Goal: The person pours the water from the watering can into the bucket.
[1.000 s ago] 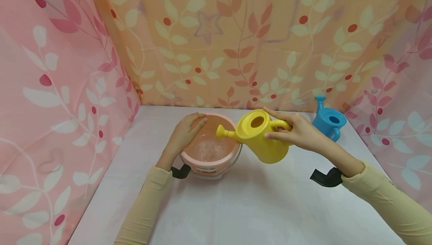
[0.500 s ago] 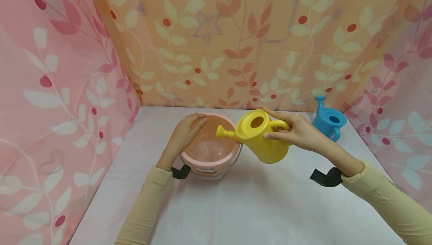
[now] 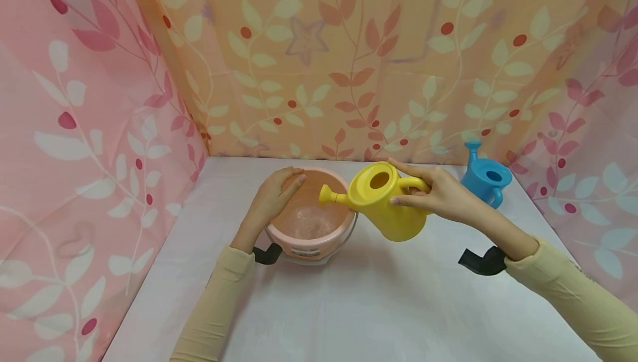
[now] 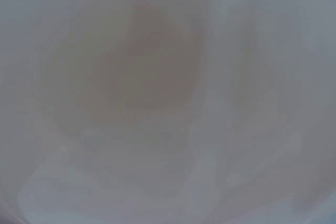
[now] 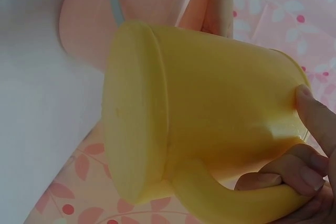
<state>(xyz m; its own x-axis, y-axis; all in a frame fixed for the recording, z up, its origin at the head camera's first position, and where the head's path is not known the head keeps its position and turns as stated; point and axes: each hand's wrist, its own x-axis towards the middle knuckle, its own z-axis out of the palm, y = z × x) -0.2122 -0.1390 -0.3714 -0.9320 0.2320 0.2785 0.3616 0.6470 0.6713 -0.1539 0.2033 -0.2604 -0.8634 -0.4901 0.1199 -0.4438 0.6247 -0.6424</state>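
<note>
Hands (image 3: 438,195) around tilted, glossy yellow watering can (image 3: 384,201)

White table (image 3: 349,306) with two things on it.
A pink bucket (image 3: 309,240) stands near the middle; a blue watering can (image 3: 485,176) stands at the back right corner.

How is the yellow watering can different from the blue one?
The yellow can is tipped in the right hand, its spout over the pink bucket; the blue can stands upright on the table, untouched. The yellow looks bigger, being nearer. Both share one shape: spout, handle, round top hole.
</note>
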